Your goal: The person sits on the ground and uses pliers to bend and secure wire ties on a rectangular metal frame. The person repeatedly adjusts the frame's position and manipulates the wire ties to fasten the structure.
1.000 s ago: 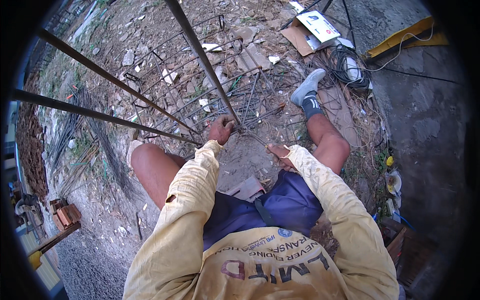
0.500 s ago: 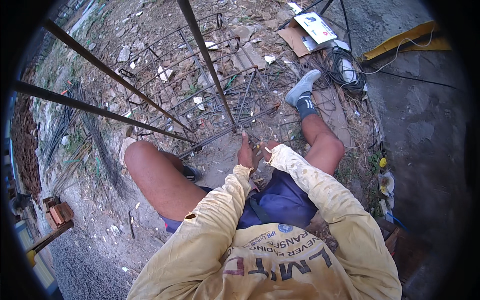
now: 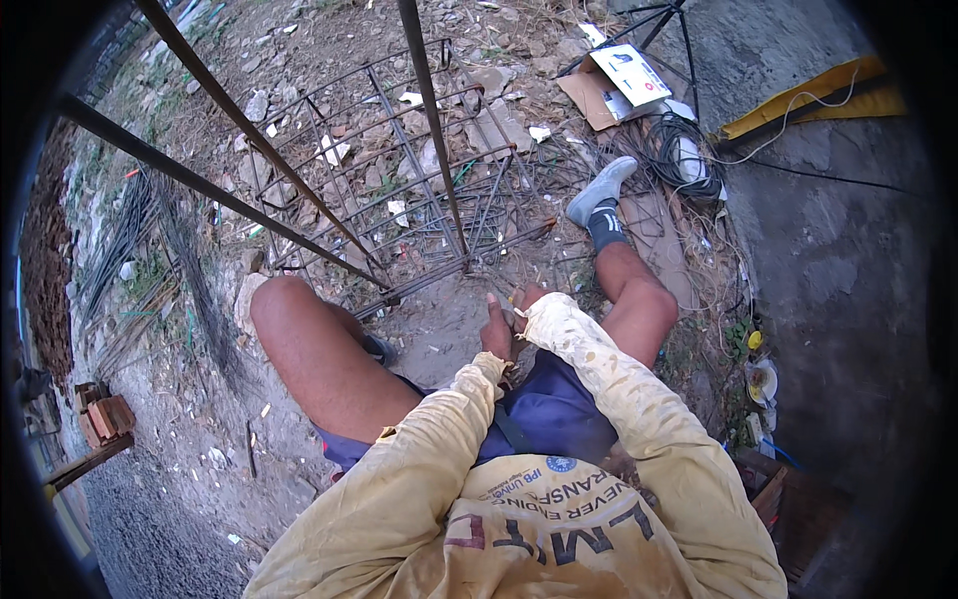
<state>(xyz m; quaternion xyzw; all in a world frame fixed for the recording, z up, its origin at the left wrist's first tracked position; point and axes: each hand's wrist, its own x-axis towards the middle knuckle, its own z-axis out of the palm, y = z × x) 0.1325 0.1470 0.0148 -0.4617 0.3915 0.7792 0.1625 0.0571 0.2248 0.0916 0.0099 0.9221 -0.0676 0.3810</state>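
Observation:
I sit on bare ground with my knees apart, in yellow stained sleeves. My left hand and my right hand meet just above my lap, touching each other. The right one is mostly covered by its cuff. Whether anything small lies between the fingers is not clear. Just beyond them lies a rusty rebar cage of long bars and square ties on the dirt. Three long steel bars rise from its near end toward the upper left, out of view.
A flat cardboard box and a coil of black cable lie at the far right by my grey shoe. A yellow sheet rests on the concrete. Thin rods and bricks lie left.
My left hand has left the near end of the rebar cage and come back to my lap, joining the right hand. The view has tilted slightly.

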